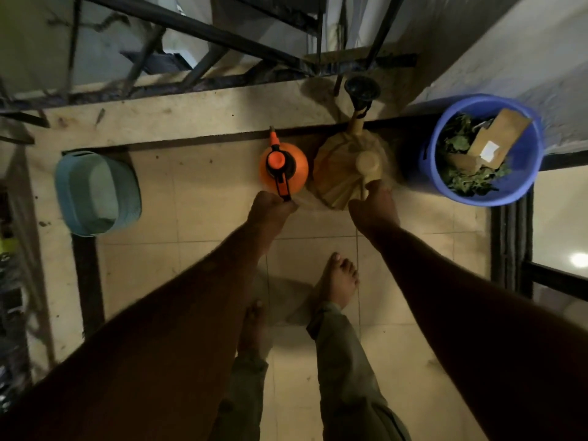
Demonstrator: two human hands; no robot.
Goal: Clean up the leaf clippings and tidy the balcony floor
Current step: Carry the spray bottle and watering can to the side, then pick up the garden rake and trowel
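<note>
Leaf clippings (471,181) are all piled in the blue bucket (525,160) over at the upper right of the frame, tucked against the wall. A piece of brown cardboard (501,133) with a white label is wedged in on top of them. We can't spot loose leaves on the tiled floor (206,249) from here, but the shot is dim and a bit blurry, so no promises.

Our left hand (272,208) is just above mid-frame, fingers curled tight round the black-and-orange handle of the orange sprayer (299,167). Our right hand (375,206) is just to the right of it, fingers wrapped round the thin handle of the tan watering can (337,173), thumb poking up toward the can's cap. It's soft focus there, so we can't tell the finer detail of that grip.

Sprayer and can are side by side near the middle of the picture, just about touching, both right up against the dark strip at the floor's edge. The can's spout points to the top of the frame and ends in a black rose (362,89).

A teal plastic tub (95,192) is at the left, well apart from everything else. Dark metal railing (191,27) runs across the top. Our bare feet (337,281) are on the tiles at lower centre.
</note>
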